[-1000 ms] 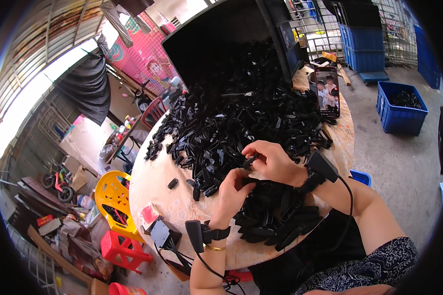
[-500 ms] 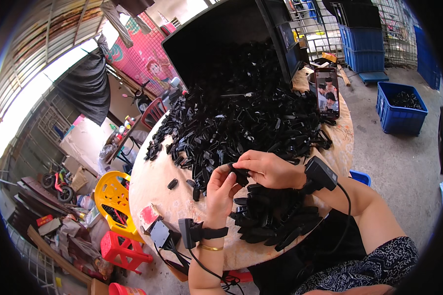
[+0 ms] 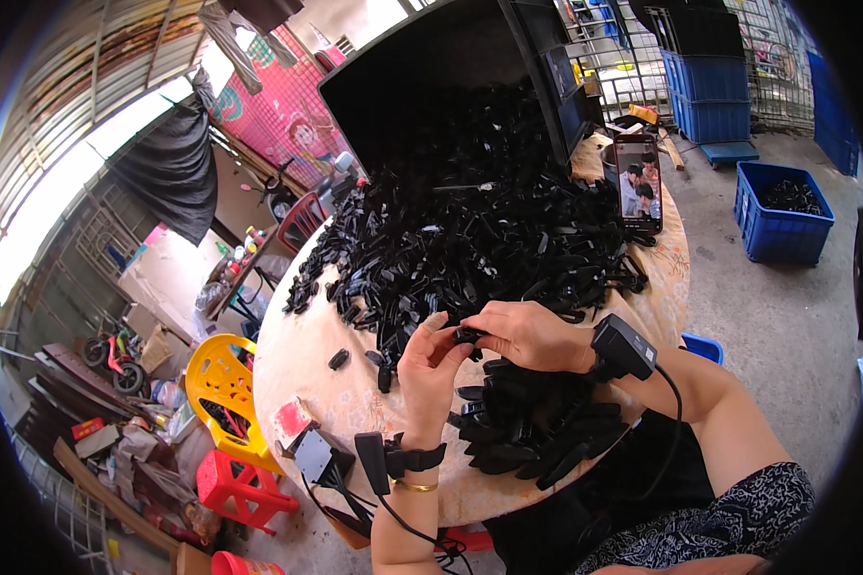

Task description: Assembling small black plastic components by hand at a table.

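Between my two hands is a small black plastic part [image 3: 467, 335], partly covered by the fingers. My left hand [image 3: 430, 362] pinches it from the left, thumb and forefinger closed on it. From the right, my right hand [image 3: 525, 335] grips its other side with thumb and fingertips. Beyond the hands spreads a large heap of black plastic parts [image 3: 479, 230]. Close to me, below my right hand, lies a second pile of longer black pieces [image 3: 537, 422]. Two loose black pieces, one of them a small part [image 3: 338, 359], lie left of my left hand.
A round table with a pale cloth [image 3: 292, 374] bears the piles. A big black bin [image 3: 393, 96] lies tipped at the back. A phone [image 3: 640, 182] stands at the right. Around are a yellow chair [image 3: 211, 383], a red stool [image 3: 240, 489] and a blue crate [image 3: 784, 225].
The black part has turned between my fingers and shows less of itself. My left fingers have straightened a little, and my right hand has moved slightly down.
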Demonstrator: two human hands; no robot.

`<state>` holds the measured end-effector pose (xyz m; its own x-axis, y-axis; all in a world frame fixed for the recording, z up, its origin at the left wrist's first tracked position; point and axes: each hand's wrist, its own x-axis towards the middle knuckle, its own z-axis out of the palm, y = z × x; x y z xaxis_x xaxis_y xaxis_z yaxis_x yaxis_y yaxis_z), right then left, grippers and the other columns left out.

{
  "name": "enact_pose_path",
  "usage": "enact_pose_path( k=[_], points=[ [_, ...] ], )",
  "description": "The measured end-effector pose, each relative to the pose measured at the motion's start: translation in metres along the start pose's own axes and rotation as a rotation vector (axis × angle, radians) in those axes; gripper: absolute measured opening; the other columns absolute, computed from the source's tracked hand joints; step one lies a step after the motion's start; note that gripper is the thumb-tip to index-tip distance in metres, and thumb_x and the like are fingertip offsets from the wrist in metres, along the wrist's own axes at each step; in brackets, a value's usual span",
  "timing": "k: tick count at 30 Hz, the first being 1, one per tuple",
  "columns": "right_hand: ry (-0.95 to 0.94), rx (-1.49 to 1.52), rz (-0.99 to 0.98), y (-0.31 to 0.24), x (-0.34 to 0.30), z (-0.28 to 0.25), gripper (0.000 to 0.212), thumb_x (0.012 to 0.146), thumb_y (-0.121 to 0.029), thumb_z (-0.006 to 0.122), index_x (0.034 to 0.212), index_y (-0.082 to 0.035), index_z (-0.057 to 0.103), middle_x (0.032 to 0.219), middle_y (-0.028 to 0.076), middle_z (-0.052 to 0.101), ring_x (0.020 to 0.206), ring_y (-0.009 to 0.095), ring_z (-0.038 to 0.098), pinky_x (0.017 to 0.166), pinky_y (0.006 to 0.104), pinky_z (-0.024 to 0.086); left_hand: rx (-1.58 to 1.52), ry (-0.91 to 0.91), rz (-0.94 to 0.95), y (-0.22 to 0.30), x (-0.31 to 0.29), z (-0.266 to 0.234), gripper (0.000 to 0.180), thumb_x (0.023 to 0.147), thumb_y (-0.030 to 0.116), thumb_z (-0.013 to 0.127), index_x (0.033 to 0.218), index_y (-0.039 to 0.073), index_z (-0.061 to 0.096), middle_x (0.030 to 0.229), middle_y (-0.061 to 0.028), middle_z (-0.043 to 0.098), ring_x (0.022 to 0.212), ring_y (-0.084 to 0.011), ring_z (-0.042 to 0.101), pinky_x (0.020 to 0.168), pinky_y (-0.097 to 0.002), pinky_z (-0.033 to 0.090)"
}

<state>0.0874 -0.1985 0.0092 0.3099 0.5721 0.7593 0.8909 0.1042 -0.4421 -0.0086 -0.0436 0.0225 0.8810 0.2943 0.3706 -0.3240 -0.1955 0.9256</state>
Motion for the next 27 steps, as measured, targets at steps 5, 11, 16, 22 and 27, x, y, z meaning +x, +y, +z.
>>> enact_pose_path(
  k=[5, 11, 16, 22, 27],
  points=[
    [-0.005, 0.025, 0.044, -0.005, 0.0, -0.001, 0.025, 0.085, -0.013, 0.062, 0.106, 0.0, 0.061, 0.084, 0.014, 0.059, 0.073, 0.032, 0.06, 0.061, 0.0364, 0.049, -0.09, 0.03, -0.008, -0.004, 0.001, 0.003, 0.041, 0.08, -0.011, 0.061, 0.119, -0.006, 0.052, 0.1, -0.0117, 0.064, 0.087, -0.0127, 0.061, 0.079, -0.0246, 0.052],
    [0.063, 0.061, 0.039, -0.008, -0.001, 0.003, 0.023, 0.084, -0.013, 0.062, 0.103, 0.001, 0.061, 0.082, 0.014, 0.059, 0.073, 0.031, 0.06, 0.061, 0.0372, 0.048, -0.093, 0.087, 0.002, -0.004, 0.0, 0.003, 0.038, 0.08, -0.012, 0.061, 0.117, -0.006, 0.054, 0.104, -0.0139, 0.064, 0.09, -0.0138, 0.062, 0.081, -0.0256, 0.052],
    [0.071, -0.031, 0.012, -0.01, -0.003, 0.002, 0.024, 0.08, -0.012, 0.065, 0.101, 0.001, 0.061, 0.082, 0.013, 0.059, 0.073, 0.031, 0.06, 0.062, 0.0371, 0.049, -0.097, 0.061, 0.063, -0.006, 0.0, 0.003, 0.042, 0.08, -0.01, 0.062, 0.121, -0.003, 0.054, 0.108, -0.0139, 0.064, 0.094, -0.0141, 0.061, 0.083, -0.0253, 0.051],
    [0.077, -0.072, 0.009, -0.009, -0.005, 0.006, 0.031, 0.077, -0.017, 0.07, 0.101, 0.001, 0.061, 0.085, 0.012, 0.059, 0.074, 0.03, 0.061, 0.063, 0.0364, 0.049, -0.052, 0.058, 0.066, -0.003, -0.003, 0.01, 0.044, 0.082, -0.009, 0.061, 0.124, 0.0, 0.054, 0.111, -0.0132, 0.063, 0.098, -0.0125, 0.06, 0.085, -0.0237, 0.049],
    [0.031, 0.082, 0.152, -0.002, -0.003, 0.009, 0.041, 0.078, -0.029, 0.073, 0.103, 0.001, 0.06, 0.087, 0.014, 0.057, 0.066, 0.021, 0.059, 0.059, 0.0292, 0.049, -0.131, 0.023, 0.079, -0.003, -0.002, 0.0, 0.042, 0.084, -0.009, 0.058, 0.125, 0.001, 0.053, 0.114, -0.0135, 0.063, 0.099, -0.0117, 0.059, 0.085, -0.0227, 0.048]
  ],
)
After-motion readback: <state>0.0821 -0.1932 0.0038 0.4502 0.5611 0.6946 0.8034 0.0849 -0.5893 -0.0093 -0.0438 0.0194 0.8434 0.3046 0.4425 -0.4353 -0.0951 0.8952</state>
